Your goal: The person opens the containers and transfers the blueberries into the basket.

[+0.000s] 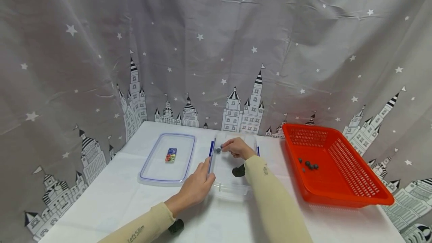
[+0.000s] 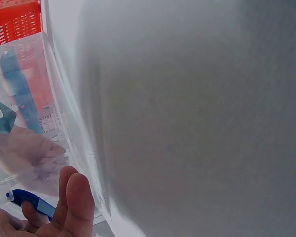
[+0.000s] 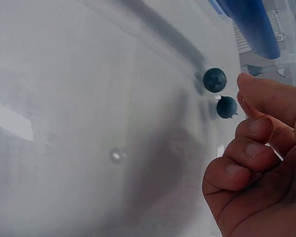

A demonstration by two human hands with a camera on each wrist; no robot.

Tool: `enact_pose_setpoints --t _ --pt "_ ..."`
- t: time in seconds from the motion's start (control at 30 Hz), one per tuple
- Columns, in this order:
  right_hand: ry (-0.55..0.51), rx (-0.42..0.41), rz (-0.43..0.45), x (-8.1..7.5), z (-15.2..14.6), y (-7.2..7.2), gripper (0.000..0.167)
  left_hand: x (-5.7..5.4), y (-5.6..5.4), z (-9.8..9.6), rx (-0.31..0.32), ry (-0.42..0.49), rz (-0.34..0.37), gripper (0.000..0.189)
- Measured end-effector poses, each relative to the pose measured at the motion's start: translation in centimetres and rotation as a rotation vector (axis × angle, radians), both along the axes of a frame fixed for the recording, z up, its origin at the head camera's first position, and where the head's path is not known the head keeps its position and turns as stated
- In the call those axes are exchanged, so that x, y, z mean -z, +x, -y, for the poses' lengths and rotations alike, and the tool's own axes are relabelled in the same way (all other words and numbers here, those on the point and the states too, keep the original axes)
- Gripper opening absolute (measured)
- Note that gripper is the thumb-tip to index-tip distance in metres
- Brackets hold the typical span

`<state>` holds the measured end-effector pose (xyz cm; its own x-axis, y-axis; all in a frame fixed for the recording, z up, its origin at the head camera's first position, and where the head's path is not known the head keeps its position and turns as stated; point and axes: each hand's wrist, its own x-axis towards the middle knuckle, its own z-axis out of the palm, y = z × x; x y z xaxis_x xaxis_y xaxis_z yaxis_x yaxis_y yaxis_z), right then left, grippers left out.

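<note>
A clear plastic food container (image 1: 233,188) with blue side latches stands mid-table. My left hand (image 1: 197,185) grips its left side near a blue latch (image 2: 34,201). Inside the container, my right hand (image 1: 237,148) reaches toward the left wall, index finger stretched and the other fingers bent. Two blueberries lie just off its fingertips: one blueberry (image 3: 215,80) on the floor and another blueberry (image 3: 227,107) beside it. In the right wrist view a small gap separates them from the fingers, and nothing shows between the fingers.
At the right stands a red perforated basket (image 1: 341,177) with several blueberries (image 1: 311,165) in it. The clear lid (image 1: 158,170), blue-rimmed and bearing a colourful label (image 1: 171,155), lies left of the container. Behind the white table (image 1: 111,198) hangs a grey castle-print curtain (image 1: 216,48).
</note>
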<state>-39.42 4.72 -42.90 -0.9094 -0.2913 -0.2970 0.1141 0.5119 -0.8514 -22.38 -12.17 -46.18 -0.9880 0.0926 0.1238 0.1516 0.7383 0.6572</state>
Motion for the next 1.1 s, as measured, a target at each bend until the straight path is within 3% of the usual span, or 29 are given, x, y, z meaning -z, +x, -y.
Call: enact_pose_setpoints --t 0.23,0.77,1.1 --pt "0.089 0.026 -0.010 0.8 0.4 0.1 0.025 -0.1 0.0 0.0 0.007 -0.004 -0.010 0.065" --pt "0.126 0.091 -0.032 1.9 1.3 -0.3 0.019 0.0 0.1 -0.1 0.007 0.002 -0.018 0.065" --pt "0.135 0.076 -0.065 2.4 1.7 -0.6 0.018 0.0 0.1 0.0 0.009 -0.005 -0.026 0.064"
